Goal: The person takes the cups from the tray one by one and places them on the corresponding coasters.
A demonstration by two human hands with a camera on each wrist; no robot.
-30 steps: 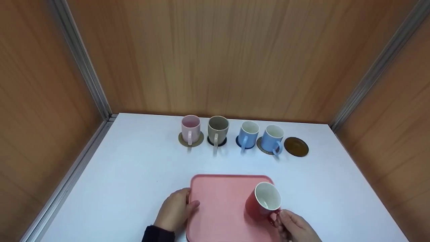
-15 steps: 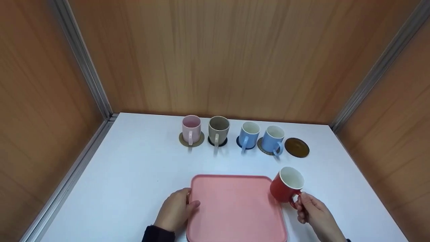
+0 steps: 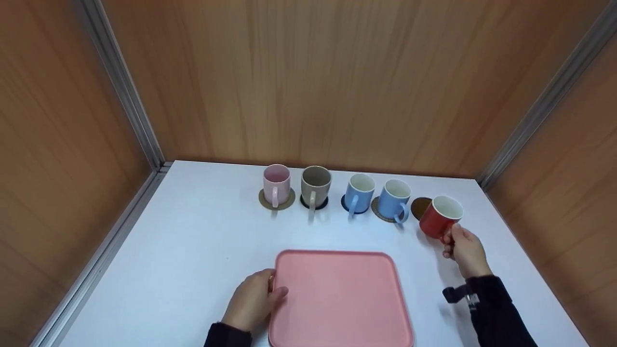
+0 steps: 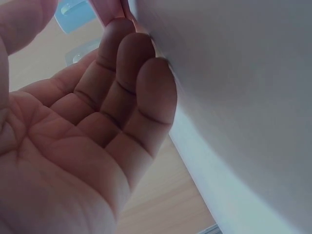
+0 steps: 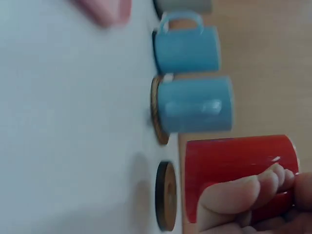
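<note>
Lifted off the pink tray (image 3: 340,299) a second ago, the red mug (image 3: 439,218) has travelled to the far right and now hangs in the air just above the brown coaster (image 3: 420,207), tilted a little, clear of the white tabletop (image 3: 193,250). Going from the left: the left hand (image 3: 253,301) rests at the tray's left edge exactly as before, thumb over the rim and fingers (image 4: 136,83) loosely bent against the side, not clamped hard. The tray lies bare on the near part of the tabletop. Along the back stand a pink mug (image 3: 276,182) on a tan coaster, a beige mug (image 3: 315,184) on a dark one, then two blue mugs (image 3: 359,191) (image 3: 394,198), each on its own coaster, handles toward me. Last comes the right hand (image 3: 463,248), fingers (image 5: 234,197) curled round the red mug's handle, holding it just beside the second blue mug.
</note>
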